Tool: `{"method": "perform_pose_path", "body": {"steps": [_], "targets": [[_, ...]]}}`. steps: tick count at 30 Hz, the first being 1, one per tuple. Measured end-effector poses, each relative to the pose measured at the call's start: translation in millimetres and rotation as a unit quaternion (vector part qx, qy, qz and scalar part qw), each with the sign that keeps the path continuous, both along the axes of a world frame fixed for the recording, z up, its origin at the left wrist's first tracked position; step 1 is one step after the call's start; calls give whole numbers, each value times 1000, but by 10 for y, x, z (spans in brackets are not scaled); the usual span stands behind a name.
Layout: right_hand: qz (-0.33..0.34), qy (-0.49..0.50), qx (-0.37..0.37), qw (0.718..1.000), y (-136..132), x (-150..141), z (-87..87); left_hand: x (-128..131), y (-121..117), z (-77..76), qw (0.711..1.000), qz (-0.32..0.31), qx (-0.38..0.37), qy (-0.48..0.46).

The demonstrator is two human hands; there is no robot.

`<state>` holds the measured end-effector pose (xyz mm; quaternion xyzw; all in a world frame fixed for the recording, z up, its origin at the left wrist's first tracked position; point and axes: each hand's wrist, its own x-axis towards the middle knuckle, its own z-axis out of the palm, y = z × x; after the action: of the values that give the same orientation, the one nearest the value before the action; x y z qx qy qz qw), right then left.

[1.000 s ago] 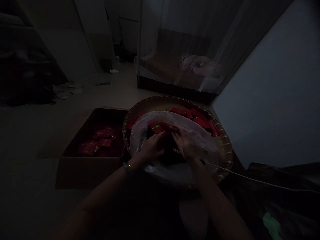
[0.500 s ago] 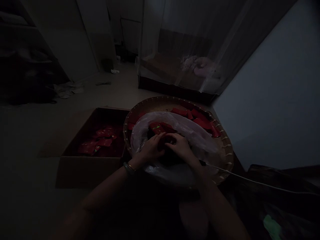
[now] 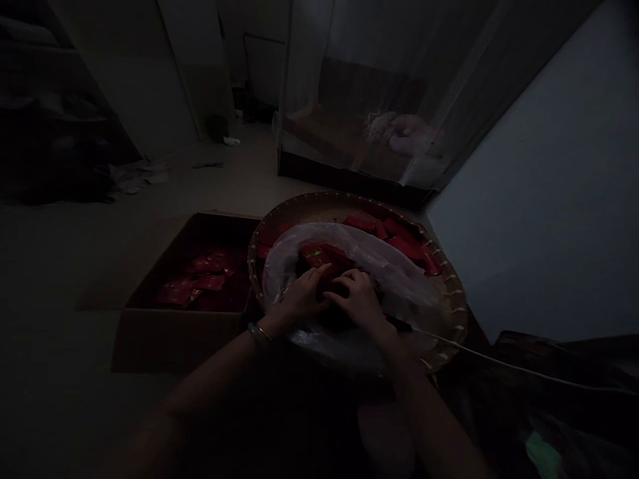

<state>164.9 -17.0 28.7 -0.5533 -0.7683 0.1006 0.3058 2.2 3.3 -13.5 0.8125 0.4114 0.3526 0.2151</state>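
The scene is very dark. Both my hands are over an opened clear plastic bag [image 3: 399, 266], which lies in a round woven bamboo tray [image 3: 456, 299]. My left hand [image 3: 304, 293] is curled, with its fingertips against a dim red packet; the packet's shape is mostly hidden. Opposite it, my right hand [image 3: 359, 299] has a bent thumb and fingers with a gap between them, and nothing shows clearly inside. Just beyond my fingers, a red packet [image 3: 317, 255] with a small green mark lies in the bag's mouth. The dark contents under my hands cannot be made out.
Several flat red packets [image 3: 407, 246] lie along the tray's far right side. On the left stands an open cardboard box [image 3: 180, 339] with shiny red packets [image 3: 210, 261] inside. A white cord [image 3: 499, 359] runs right from a black stick-like piece [image 3: 398, 323]. A netted bed stands behind.
My right hand has drawn back slightly from my left, and its fingertips have dropped a little. My left hand stays almost in place. The view has shifted slightly.
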Motion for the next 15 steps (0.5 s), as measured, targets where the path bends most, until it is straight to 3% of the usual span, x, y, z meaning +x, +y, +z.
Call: {"method": "perform_pose_path", "body": {"steps": [5, 7, 11, 15], "targets": [[12, 58, -33, 998, 30, 203, -1, -21, 53, -29, 997, -8, -24, -74], [9, 92, -48, 995, 30, 327, 64, -47, 97, -48, 986, -27, -94, -136], [-12, 125, -90, 988, -40, 490, 188, -107, 161, -53, 927, -112, -295, -201], [-34, 148, -112, 982, -109, 511, 206, -136, 159, -14, 917, -119, -341, -167]]}}
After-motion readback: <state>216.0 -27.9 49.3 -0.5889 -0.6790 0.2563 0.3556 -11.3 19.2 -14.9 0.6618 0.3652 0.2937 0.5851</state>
